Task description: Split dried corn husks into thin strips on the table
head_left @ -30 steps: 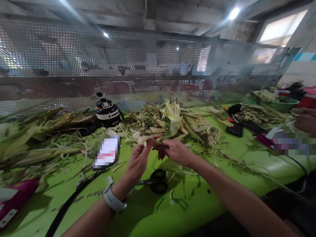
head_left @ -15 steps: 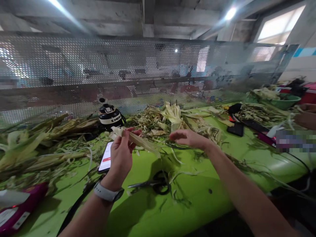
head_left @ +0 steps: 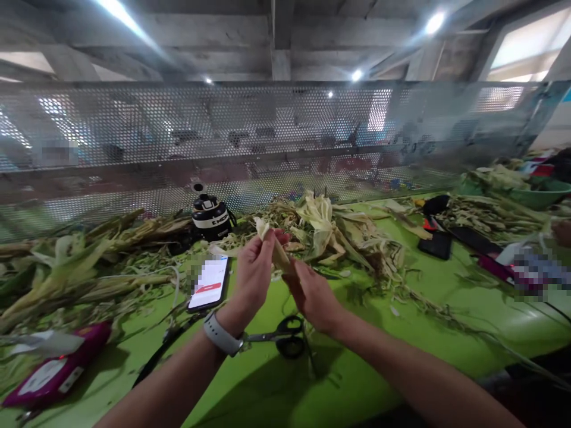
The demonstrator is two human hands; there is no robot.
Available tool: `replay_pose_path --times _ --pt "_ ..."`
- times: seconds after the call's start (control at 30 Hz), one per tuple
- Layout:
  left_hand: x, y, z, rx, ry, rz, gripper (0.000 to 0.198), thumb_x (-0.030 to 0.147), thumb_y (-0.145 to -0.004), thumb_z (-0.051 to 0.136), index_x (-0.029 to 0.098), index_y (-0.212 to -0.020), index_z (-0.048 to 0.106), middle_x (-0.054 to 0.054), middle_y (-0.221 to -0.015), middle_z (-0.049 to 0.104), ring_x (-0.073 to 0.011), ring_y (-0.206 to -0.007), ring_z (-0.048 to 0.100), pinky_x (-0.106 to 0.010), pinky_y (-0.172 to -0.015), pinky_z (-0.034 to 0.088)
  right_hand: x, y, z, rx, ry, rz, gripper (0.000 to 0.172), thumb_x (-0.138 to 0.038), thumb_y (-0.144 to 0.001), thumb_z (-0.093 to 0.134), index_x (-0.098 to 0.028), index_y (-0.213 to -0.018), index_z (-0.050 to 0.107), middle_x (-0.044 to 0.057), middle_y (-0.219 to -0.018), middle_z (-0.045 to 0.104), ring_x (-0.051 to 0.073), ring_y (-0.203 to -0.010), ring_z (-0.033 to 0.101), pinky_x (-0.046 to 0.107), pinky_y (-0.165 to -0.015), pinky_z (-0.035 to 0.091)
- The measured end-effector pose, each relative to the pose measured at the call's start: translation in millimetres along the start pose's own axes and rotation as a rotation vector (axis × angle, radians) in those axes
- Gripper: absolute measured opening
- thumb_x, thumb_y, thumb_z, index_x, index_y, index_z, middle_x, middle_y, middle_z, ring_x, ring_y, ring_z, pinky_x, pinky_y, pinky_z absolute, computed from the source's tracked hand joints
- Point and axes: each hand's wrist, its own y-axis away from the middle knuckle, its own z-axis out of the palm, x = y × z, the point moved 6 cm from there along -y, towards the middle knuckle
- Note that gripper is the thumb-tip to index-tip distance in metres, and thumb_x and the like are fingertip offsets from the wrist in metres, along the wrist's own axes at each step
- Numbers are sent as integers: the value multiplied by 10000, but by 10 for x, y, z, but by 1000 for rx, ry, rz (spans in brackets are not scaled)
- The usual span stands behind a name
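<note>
Head view: since half a second ago the right hand has come back from the husk pile to meet the left hand above the middle of the green bench. Both hands pinch one pale husk strip. The left hand grips its upper part and the right hand closes on its lower end. The strip stands steeply, its top tilted left and towards the far edge. Scissors lie on the bench just below the hands, near the front edge, and a phone lies just to the left. At the far right corner a green basin holds more husks.
</note>
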Motion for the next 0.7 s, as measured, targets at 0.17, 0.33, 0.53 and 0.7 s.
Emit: replay_pose_path --times 0.17,0.33,0.53,0.7 --pt "-18 -77 116 19 69 -43 307 446 -740 611 156 -837 635 -64 -793 686 -159 -749 638 -256 -665 487 295 -35 135 -184 -595 405 208 -369 -906 369 -185 -866 459 -25 -605 502 108 -490 511 266 -523 464" --pt "-138 -203 177 -13 83 -139 327 461 -717 625 161 -846 637 -51 -754 684 -150 -661 628 -226 -546 465 308 -5 188 -279 -1211 642 318 -481 -810 545 -201 -924 448 -87 -576 475 29 -350 366 208 -422 438" --pt "-217 -446 152 1 101 -183 292 414 -713 634 144 -824 646 -52 -696 682 -131 -595 611 -194 -476 411 347 15 116 -177 -1337 763 367 -547 -797 533 -186 -784 467 -127 -413 298 20 -311 156 143 -312 194" --pt "-267 -603 122 26 167 -228 202 323 -727 615 136 -801 637 -54 -691 685 -145 -655 638 -228 -597 470 454 25 140 -103 -1379 823 347 -485 -763 603 -151 -746 514 -128 -396 268 18 -316 153 161 -334 178"
